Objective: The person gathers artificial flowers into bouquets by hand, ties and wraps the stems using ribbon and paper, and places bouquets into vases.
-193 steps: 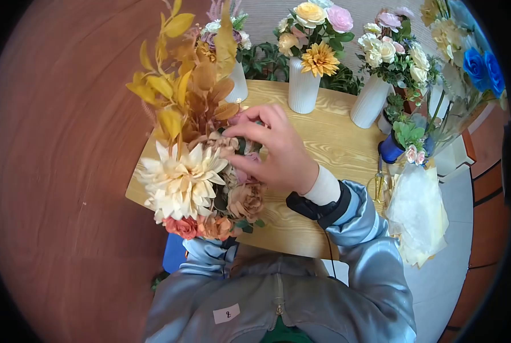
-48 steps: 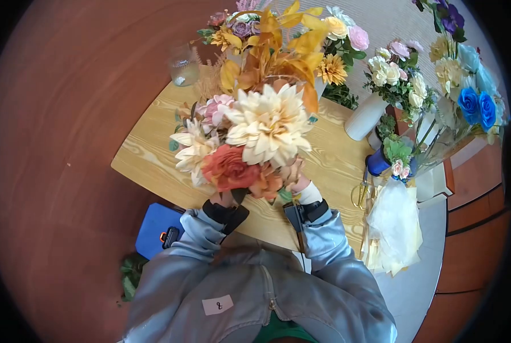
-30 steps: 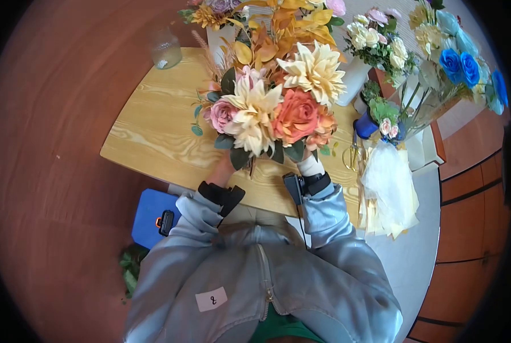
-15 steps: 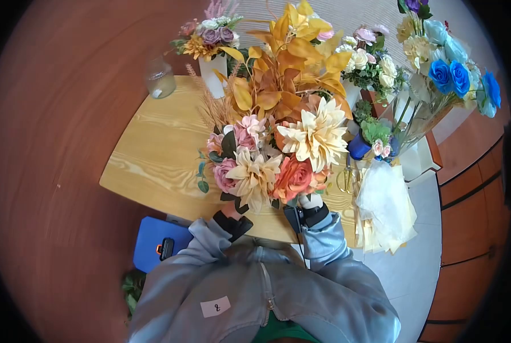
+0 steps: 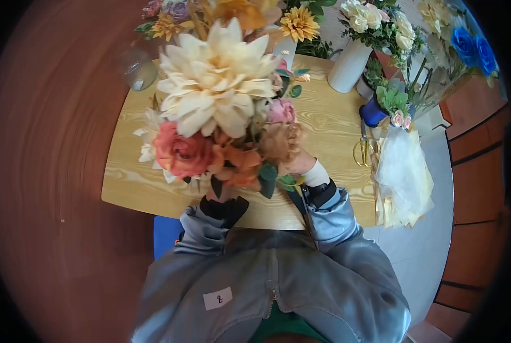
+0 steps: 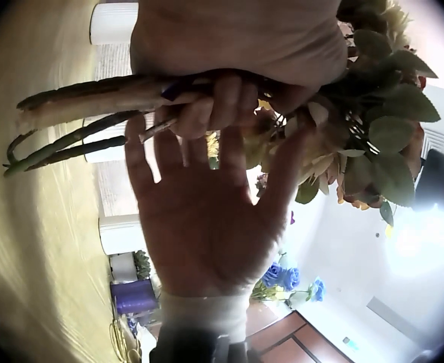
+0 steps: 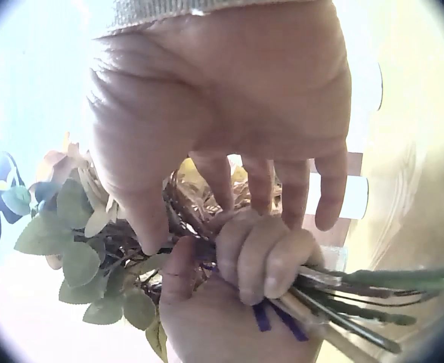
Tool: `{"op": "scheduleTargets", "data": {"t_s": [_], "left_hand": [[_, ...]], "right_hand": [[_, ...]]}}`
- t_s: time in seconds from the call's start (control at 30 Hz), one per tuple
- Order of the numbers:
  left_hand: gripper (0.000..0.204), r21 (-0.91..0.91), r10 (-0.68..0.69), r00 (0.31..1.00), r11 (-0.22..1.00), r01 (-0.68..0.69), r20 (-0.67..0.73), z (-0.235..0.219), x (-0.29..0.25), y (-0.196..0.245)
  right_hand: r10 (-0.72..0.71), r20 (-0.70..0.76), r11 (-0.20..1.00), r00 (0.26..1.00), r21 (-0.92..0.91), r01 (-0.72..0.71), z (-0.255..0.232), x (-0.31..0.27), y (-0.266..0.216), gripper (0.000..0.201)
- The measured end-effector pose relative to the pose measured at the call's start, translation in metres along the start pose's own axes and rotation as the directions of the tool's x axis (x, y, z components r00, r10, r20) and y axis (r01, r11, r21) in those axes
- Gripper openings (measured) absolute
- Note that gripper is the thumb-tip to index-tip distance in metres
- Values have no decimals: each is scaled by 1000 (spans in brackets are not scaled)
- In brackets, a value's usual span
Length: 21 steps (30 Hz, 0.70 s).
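- Bouquet point(image 5: 227, 106) of mixed flowers fills the middle of my head view, held up over the near part of the wood-grained surface point(image 5: 335, 137).
- I see a large cream bloom point(image 5: 218, 77) uppermost, a coral rose point(image 5: 184, 150) just below it toward the person, and a pink rose point(image 5: 282, 111) on its right side.
- My right wrist view shows the left hand point(image 7: 225, 318) clamped round the stems point(image 7: 403, 281), fingers curled, with a purple ribbon point(image 7: 261, 316) beside them.
- The right hand point(image 6: 207, 219) has its fingers straight and apart, palm toward the stems; I cannot tell whether its fingertips touch them.
- Right of the bouquet I have gold-handled scissors point(image 5: 362, 153), pale wrapping sheets point(image 5: 403, 171) just beside them, and a blue pot point(image 5: 373, 113) beyond.
- Farther back stands a white vase point(image 5: 347, 66) of pale flowers; a glass jar point(image 5: 141, 74) is near the far left corner.
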<state>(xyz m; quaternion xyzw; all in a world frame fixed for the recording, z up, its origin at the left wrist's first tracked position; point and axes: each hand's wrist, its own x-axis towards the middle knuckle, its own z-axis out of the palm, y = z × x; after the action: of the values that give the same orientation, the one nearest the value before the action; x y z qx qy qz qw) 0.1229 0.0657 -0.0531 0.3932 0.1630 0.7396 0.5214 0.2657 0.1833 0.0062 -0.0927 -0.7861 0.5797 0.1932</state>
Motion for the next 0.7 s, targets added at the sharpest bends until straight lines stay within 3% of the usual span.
{"op": "scheduleTargets", "data": {"t_s": [0.07, 0.1, 0.13, 0.17, 0.2, 0.37, 0.47, 0.7], "left_hand": [[36, -8, -10, 1000, 1000, 10, -8, 10, 12, 11], [37, -269, -88, 980, 954, 135, 178, -13, 12, 1], [37, -266, -83, 979, 955, 132, 186, -15, 15, 0], [36, -227, -86, 981, 966, 125, 174, -13, 30, -10], [36, -188, -83, 984, 976, 113, 157, -14, 3, -3], [34, 20, -28, 999, 999, 27, 33, 0, -27, -20], [32, 163, 7, 999, 987, 1, -46, 4, 2, -38], [30, 445, 46, 974, 894, 59, -223, -1, -37, -50]], "right_hand": [[-85, -56, 995, 995, 52, 88, 3, 2, -26, 45], [-23, -7, 998, 1000, 57, 24, 3, -3, -16, 36], [-31, -9, 998, 999, 49, 31, 0, -4, -12, 36], [-60, -10, 998, 998, 4, 60, 3, -9, -9, 36], [-88, -5, 995, 996, -41, 87, -1, -16, -5, 35], [-234, 79, 939, 969, -240, 246, 0, -14, 13, 33], [-331, 126, 876, 935, -327, 354, -1, -31, 24, 31], [-501, 173, 698, 848, -499, 514, 3, -35, 47, 28]]}}
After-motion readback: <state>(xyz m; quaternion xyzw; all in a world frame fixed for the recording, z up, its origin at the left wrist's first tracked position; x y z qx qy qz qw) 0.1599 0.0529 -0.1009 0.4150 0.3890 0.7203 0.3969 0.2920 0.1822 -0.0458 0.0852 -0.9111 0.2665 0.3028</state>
